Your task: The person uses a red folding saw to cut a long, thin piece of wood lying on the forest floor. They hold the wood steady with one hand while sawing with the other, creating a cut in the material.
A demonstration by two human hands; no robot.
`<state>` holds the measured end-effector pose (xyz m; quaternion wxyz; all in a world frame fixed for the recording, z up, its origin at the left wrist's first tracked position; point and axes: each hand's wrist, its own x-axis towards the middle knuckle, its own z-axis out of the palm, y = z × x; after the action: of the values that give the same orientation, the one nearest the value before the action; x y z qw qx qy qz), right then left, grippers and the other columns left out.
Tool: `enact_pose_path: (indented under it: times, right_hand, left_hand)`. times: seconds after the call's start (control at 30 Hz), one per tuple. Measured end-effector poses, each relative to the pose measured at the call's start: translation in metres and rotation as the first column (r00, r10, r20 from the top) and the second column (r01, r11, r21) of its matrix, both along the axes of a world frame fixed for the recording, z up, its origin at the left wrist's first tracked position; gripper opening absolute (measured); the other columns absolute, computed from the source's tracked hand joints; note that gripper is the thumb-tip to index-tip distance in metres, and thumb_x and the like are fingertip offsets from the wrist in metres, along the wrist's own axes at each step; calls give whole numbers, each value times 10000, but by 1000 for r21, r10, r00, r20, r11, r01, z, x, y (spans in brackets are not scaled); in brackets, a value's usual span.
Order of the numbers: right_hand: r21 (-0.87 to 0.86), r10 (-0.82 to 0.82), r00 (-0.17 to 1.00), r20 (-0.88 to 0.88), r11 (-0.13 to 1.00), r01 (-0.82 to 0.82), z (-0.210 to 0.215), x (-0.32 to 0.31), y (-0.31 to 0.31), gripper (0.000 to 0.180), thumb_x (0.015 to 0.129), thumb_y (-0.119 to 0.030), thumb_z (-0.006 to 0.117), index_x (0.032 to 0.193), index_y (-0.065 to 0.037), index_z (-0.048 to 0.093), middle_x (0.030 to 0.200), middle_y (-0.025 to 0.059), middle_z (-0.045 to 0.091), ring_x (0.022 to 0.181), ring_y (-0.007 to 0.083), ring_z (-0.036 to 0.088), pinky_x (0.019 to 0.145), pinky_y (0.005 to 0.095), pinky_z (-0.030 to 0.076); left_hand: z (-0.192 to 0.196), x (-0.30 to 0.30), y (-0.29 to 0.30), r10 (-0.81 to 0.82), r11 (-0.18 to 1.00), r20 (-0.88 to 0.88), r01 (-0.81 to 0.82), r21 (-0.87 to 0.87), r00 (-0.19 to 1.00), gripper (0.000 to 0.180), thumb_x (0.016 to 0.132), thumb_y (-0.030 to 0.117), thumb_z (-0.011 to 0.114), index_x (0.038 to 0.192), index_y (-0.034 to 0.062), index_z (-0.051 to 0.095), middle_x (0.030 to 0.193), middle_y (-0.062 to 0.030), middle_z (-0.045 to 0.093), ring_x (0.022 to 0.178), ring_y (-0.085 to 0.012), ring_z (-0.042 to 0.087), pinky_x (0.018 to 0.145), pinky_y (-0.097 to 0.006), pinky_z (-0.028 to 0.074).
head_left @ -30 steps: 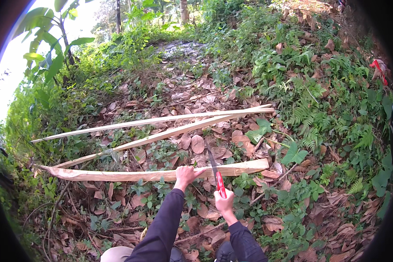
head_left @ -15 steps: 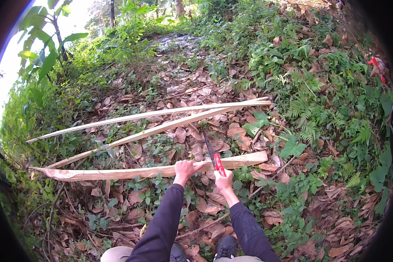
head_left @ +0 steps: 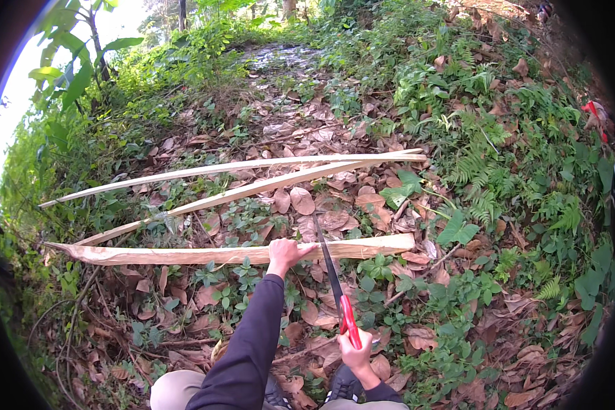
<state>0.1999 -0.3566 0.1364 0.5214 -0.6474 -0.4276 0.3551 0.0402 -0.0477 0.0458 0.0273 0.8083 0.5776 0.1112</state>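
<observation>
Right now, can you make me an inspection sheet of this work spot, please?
Surface: dry leaves and low green plants.
Job's things: pale plank lying crosswise; saw, red-handled, its dark blade across the plank.
Clutter: two thin strips beyond the plank, crossing near their right ends.
Grippers: left hand grips the plank; right hand holds the saw's handle.
Cables: nothing seen.
Surroundings: big-leaved plant upper left; red thing far right, too small to tell.
</observation>
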Motion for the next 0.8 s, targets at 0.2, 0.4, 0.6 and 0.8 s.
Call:
enact_pose_path:
  times: [0.2,0.4,0.6,0.8]
  right_hand:
    - [-41,-65,991,-113,997,60,-13,12,-53,240,763,-39,682,601,-29,506,511,25,505,455,105,481,466,307,375]
    - [15,-34,993,-117,999,36,-12,13,-34,232,762,-45,682,603,-27,515,510,32,503,453,113,485,467,318,378]
    - [43,-32,999,27,999,31,-17,7,-27,228,767,-63,688,611,-24,526,500,32,499,446,114,484,468,321,380]
    - [23,-35,999,5,999,35,-19,9,-24,230,770,-69,694,615,-28,530,501,29,501,456,115,492,472,319,382]
  left_hand:
    - [-4,-4,-2,-14,1000,13,14,28,1000,896,815,862,434,564,50,716,506,-140,616,495,-287,653,497,-392,474]
    - [4,-3,2,-21,978,-84,3,-207,996,885,822,856,435,725,38,760,648,-159,676,623,-310,690,562,-405,492]
    - [3,-18,-12,-201,977,-143,188,-98,969,843,840,809,479,1233,72,592,1098,-141,649,997,-303,645,833,-449,473]
    - [-9,-41,-12,-181,983,-153,178,-34,972,816,824,814,501,1133,67,614,1051,-129,656,975,-295,633,846,-457,463]
